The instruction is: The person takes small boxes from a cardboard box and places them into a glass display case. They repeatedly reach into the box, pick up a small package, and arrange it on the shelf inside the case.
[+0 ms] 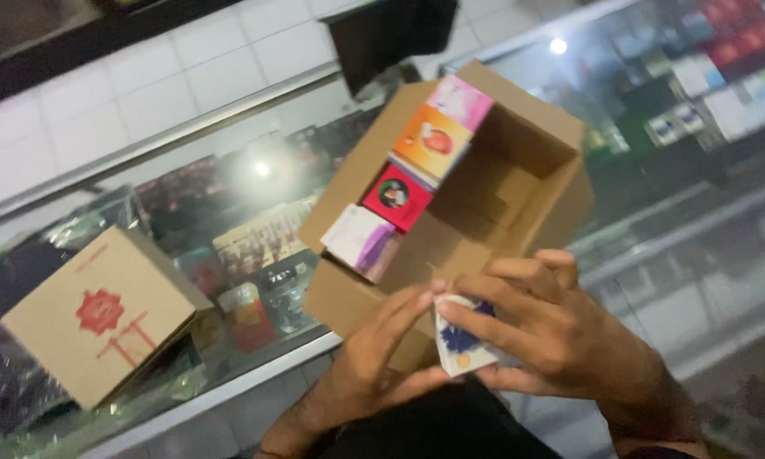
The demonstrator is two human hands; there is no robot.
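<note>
While both hands grip it from two sides, the small white packet with a blue pattern (pixel 461 344) stays just before the open brown cardboard box (pixel 531 183); left hand (pixel 374 361) and right hand (pixel 561 327) pinch it firmly, near four colourful packets (pixel 408 183) in a row.

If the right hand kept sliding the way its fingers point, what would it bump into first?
The right hand points left across the small white box it grips, so its fingertips would most likely meet the left hand, whose fingers touch the same box. Depth is hard to judge here.
</note>
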